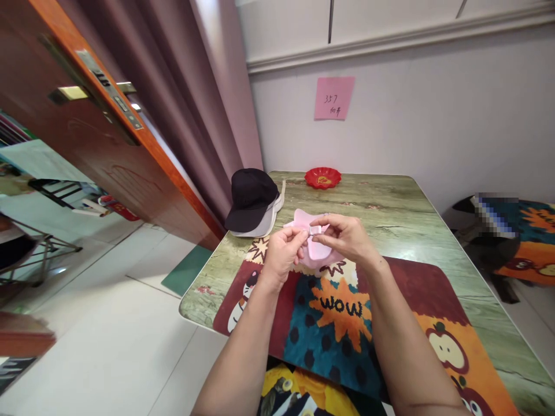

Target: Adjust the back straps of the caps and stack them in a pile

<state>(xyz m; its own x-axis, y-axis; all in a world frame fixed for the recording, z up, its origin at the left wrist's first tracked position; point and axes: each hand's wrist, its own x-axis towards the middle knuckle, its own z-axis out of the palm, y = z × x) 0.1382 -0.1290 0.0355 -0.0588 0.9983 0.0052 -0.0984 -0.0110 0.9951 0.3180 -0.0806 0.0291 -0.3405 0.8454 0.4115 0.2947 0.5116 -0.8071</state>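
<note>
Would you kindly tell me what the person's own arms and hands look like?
The left hand and right hand wear no gloves. The left forearm and right forearm show no sleeves, watches or bracelets. Below, a patterned garment in yellow, white and dark tones has a round button.

The white clip [315,230] was small, pale and squarish, held level and pinched at its left and right ends. The pink item [318,251] was smooth and plain, with a rounded near edge and a blunt point at its far left. It showed just behind and below the clip, partly hidden; whether the two were joined could not be told.
</note>
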